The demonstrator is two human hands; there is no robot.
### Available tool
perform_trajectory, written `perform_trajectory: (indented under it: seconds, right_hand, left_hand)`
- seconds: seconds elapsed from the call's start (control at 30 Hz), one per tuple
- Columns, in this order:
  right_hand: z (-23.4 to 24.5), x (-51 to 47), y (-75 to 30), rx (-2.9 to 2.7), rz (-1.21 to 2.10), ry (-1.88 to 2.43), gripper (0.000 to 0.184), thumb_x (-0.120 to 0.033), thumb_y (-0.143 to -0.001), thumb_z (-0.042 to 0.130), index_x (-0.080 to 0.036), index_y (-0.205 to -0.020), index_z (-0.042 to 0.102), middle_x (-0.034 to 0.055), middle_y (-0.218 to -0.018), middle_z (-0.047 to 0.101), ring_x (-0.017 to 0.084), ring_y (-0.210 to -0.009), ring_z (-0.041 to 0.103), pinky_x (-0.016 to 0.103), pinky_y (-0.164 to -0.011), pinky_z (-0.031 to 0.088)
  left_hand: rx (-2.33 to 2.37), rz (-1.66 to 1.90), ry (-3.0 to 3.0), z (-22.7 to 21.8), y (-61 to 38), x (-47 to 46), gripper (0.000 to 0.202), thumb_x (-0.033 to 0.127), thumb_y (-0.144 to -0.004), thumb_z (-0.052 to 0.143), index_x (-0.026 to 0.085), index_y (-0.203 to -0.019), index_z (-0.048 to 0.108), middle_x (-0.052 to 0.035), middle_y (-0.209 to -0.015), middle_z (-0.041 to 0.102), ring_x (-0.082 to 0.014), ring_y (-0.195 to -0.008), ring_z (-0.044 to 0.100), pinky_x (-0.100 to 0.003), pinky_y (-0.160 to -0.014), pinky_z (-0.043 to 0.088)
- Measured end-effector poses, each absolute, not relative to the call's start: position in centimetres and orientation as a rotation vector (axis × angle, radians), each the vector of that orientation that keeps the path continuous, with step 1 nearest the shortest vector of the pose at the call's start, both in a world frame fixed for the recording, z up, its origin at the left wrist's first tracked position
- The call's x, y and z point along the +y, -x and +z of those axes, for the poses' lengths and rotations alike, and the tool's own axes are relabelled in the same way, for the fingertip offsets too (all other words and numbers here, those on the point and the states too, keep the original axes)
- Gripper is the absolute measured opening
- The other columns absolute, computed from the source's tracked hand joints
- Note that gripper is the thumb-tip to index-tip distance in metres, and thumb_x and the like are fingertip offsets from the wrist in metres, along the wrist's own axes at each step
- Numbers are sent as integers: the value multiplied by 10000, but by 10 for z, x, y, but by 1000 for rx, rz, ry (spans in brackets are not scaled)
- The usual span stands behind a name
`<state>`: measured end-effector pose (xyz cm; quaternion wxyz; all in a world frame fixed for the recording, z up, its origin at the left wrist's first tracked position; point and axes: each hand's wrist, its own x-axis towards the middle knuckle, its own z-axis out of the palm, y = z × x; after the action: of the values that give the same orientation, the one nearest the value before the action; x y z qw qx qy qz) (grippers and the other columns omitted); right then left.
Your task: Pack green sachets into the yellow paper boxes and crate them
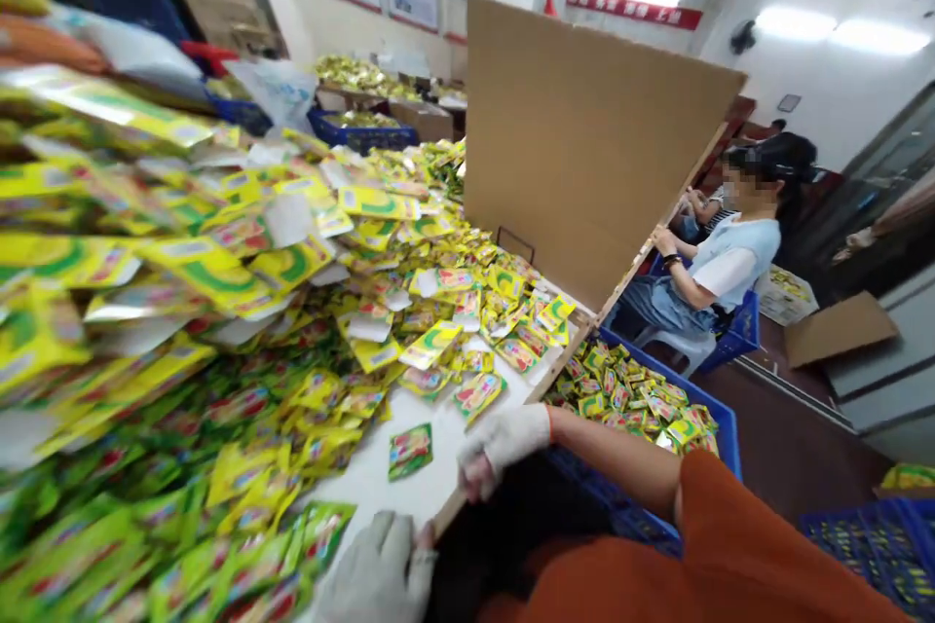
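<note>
Green packet (pixel 410 451) on white table (pixel 447 430), beyond left hand (pixel 376 569), beside right hand (pixel 503 450), touching neither. Right fingers curled; cannot tell whether either hand grips anything.

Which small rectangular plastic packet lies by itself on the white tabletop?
The green packet with red print, left of the white-gloved right hand; white tabletop surrounds it, while the yellow packets crowd together.

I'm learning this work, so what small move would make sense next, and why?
Perhaps the right hand could pick up the lone green packet: it lies flat on the white tabletop, close by, and no packet shows in that hand.
</note>
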<state>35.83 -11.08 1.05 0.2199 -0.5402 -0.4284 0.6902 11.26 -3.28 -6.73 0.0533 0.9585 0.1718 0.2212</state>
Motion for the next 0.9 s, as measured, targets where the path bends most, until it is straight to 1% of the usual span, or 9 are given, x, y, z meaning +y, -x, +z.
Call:
perform_trajectory:
  seconds: [0.07,0.1,0.17,0.27,0.43,0.63,0.77,0.83,0.9]
  right_hand:
    - [0,-93,-338,-1326,1479,1678,211,-347,-879,646,-149,-808,632,-20,-773,641,94,-722,593,201,-704,462]
    - [-8,-87,-328,-1416,1279,1778,165,-289,-894,609,-156,-796,621,-27,-765,620,95,-729,562,201,-696,438]
    - [-22,-82,-311,-1646,963,1914,104,-201,-880,570,-170,-789,609,-24,-769,596,113,-750,523,221,-700,404]
    - [-36,-85,-303,-1894,687,1919,92,-173,-873,537,-188,-820,611,-4,-803,597,135,-779,512,245,-721,387]
    - [-39,-92,-309,-1957,607,1899,112,-198,-901,507,-204,-843,602,11,-824,609,150,-798,536,248,-729,390]
    - [-38,-92,-308,-1930,639,1874,123,-198,-905,497,-199,-849,607,15,-831,606,156,-809,535,261,-758,406]
    - [-40,-84,-315,-1786,519,1806,136,-208,-912,491,-184,-865,616,47,-903,592,175,-899,542,281,-838,441]
    - [-39,-72,-319,-1724,437,1823,149,-201,-911,480,-173,-916,626,69,-965,580,184,-949,546,294,-881,451]
    - [-38,-56,-321,-1731,410,1890,191,-202,-899,494,-170,-1031,627,84,-1057,569,190,-984,553,297,-901,456]
  left_hand:
    - [653,596,-2908,-50,-116,-46,257,204,-920,425,204,-817,661,-75,-836,626,-232,-802,576,-346,-699,430]
    - [736,589,-2880,-44,-119,-51,275,246,-935,431,199,-751,630,-74,-792,601,-231,-765,559,-352,-690,418]
    - [869,569,-2815,-38,-124,-57,261,285,-949,449,195,-768,614,-83,-832,607,-236,-802,561,-362,-718,414]
    - [990,528,-2748,-38,-128,-58,228,296,-956,464,194,-831,626,-89,-882,625,-240,-855,571,-366,-746,419]
    - [1032,475,-2735,-41,-128,-61,193,306,-949,494,191,-862,623,-90,-926,637,-233,-896,576,-359,-771,428]
    - [1025,464,-2716,-41,-129,-60,190,307,-948,498,188,-864,620,-89,-951,645,-236,-913,580,-366,-795,436]
    - [1042,491,-2637,-46,-128,-59,170,313,-933,523,190,-855,611,-84,-964,643,-236,-927,583,-367,-819,449]
    - [1005,549,-2559,-49,-127,-52,150,291,-934,512,194,-870,608,-79,-973,642,-226,-940,586,-353,-836,463]
    - [1006,649,-2462,-49,-128,-37,131,237,-935,484,192,-921,606,-81,-1001,641,-213,-963,591,-332,-863,475]
